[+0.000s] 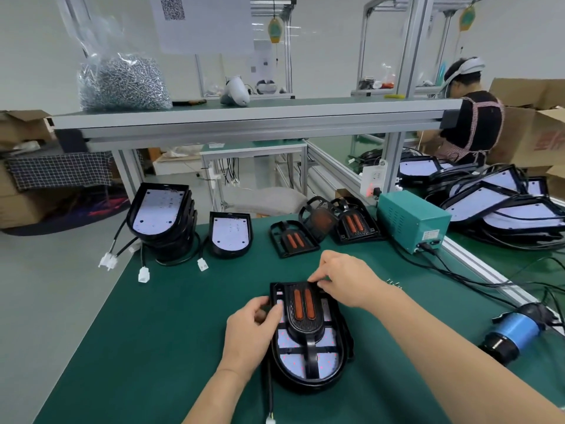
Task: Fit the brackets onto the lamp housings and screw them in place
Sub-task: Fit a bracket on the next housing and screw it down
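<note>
One bracket (302, 313), black with two orange strips down its middle, lay on top of a lamp housing (308, 371) at the near centre of the green table (171, 332), directly in front of the person. The housing lay flat with its white inner board facing up and its rounded end nearest the camera.

Both forearms reached in from the lower edge. The left hand (250, 328) was at the bracket's left side, fingers curled and thumb forward, gripping that edge. The right hand (345, 280) came in from the right with its wrist raised, its bent fingertips pinching the bracket's far right corner.

A few loose screws (394, 283) lay on the table just beyond the right wrist. Further back were spare brackets (293, 240), a single housing (230, 235) propped up, and a stack of housings (162, 221) with white plugs hanging off the table edge. A green power box (412, 218) sat at the right rear, and a blue-bodied electric screwdriver (513, 332) lay on its side near the right edge.

On the shelf above stood a clear bag of screws (122, 84). A sheet with a blurred code (198, 22) hung overhead; the power box label and the red print on a cardboard box (547, 139) were too small to read. Another person (470, 117) sat at the next bench.
</note>
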Available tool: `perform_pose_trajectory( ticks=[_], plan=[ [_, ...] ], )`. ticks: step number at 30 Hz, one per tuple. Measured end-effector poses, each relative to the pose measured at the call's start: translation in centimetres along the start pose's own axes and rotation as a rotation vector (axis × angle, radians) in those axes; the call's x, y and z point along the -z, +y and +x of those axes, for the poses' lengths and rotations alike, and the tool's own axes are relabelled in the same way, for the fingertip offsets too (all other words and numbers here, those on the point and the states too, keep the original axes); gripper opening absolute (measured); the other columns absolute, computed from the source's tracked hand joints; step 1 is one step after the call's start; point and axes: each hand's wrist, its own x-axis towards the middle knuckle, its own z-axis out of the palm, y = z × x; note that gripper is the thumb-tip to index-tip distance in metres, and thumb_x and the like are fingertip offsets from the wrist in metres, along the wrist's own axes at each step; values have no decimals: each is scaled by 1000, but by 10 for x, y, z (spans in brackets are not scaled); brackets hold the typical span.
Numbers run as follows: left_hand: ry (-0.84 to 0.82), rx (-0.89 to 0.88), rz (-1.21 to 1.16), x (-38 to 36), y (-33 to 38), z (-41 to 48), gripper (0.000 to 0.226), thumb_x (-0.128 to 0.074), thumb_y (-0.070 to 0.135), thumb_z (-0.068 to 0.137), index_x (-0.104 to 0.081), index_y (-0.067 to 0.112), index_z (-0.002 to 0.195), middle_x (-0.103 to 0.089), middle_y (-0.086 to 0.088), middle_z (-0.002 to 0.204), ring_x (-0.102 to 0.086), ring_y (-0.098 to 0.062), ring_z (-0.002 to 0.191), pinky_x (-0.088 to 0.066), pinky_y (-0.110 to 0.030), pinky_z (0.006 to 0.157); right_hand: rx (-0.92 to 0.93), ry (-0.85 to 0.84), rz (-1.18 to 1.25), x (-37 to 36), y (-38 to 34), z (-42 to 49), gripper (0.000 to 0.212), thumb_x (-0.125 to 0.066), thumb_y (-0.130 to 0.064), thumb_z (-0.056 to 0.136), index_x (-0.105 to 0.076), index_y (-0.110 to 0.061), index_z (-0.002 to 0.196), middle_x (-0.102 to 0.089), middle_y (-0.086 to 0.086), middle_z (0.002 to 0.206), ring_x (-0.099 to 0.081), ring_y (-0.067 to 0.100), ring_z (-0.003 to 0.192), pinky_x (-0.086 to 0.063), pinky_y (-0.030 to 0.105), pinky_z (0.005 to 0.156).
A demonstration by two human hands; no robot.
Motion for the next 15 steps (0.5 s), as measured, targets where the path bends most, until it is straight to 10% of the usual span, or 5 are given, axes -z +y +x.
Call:
perform_pose_trajectory(
  ticks=[10, 15],
  plan=[
    [32, -49, 92, -1, -2, -1, 22, -70, 28, 90, -71, 14, 107, -49, 8, 61, -45, -1, 55, -40, -9, 61, -114, 136, 147, -19, -5, -22, 37, -55, -18, 102, -62, -23, 138, -55, 2, 125, -60, 28, 111, -47, 36, 96],
    [26, -22, 104, -1, 2, -3, 15, -70, 26, 90, -70, 19, 103, -50, 8, 59, -45, -2, 54, -40, -10, 60, -118, 368, 327, 8, -2, -70, 32, -66, -16, 95, -69, -22, 127, -58, -5, 115, -59, 6, 78, -39, 19, 82]
  ],
)
